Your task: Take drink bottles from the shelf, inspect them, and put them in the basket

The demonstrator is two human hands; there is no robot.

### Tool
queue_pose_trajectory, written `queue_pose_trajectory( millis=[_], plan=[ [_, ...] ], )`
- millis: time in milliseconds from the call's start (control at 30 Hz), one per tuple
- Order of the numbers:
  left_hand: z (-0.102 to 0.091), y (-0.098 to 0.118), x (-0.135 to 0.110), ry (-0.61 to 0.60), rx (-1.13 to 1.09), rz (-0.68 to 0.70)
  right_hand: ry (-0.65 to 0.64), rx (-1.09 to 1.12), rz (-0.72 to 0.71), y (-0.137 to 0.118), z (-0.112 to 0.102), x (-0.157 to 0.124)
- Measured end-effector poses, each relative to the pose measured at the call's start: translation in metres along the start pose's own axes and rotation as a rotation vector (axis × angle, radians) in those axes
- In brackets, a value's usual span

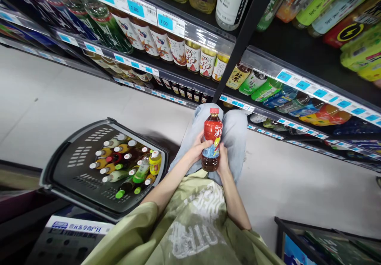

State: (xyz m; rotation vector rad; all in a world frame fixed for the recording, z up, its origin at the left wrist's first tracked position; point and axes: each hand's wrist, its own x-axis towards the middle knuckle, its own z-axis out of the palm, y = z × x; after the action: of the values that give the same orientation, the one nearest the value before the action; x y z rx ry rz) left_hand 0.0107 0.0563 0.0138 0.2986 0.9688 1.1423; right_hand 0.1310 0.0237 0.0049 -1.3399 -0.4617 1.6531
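A bottle of iced tea with a red cap and a red and blue label stands upright above my knees. My left hand is closed round its left side, the thumb lying across the label. On the opposite side my right hand grips the same bottle; most of its fingers are hidden behind it. Left of my legs is a dark grey shopping basket holding several bottled drinks, among them a yellow-labelled bottle and a green-labelled bottle.
Drink shelves run along the front, with a row of white-labelled tea bottles and blue price tags. More bottles stand on the right-hand shelf. A dark display is behind at right, and a printed box at lower left. Grey floor surrounds me.
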Motion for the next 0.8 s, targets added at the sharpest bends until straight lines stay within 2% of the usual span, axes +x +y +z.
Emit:
queue_pose_trajectory(
  millis=[133,267,367,467,533,800],
  plan=[
    [0.004,0.002,0.000,-0.014,0.053,0.074,-0.112,-0.042,-0.019,-0.007,-0.005,-0.005],
    [0.008,0.007,-0.001,-0.005,0.071,0.062,-0.103,-0.032,-0.027,-0.015,-0.002,-0.006],
    [0.007,0.011,-0.003,-0.005,0.044,-0.076,-0.076,0.052,0.009,-0.017,0.003,-0.006],
    [0.006,0.015,-0.005,-0.033,0.013,-0.244,-0.123,0.172,0.140,-0.016,0.004,-0.005],
    [0.007,0.018,-0.006,-0.054,-0.015,-0.276,-0.138,0.237,0.216,-0.016,0.003,-0.005],
    [0.018,0.024,-0.005,-0.067,-0.120,-0.143,-0.065,0.348,0.342,-0.016,0.000,-0.003]
  ],
)
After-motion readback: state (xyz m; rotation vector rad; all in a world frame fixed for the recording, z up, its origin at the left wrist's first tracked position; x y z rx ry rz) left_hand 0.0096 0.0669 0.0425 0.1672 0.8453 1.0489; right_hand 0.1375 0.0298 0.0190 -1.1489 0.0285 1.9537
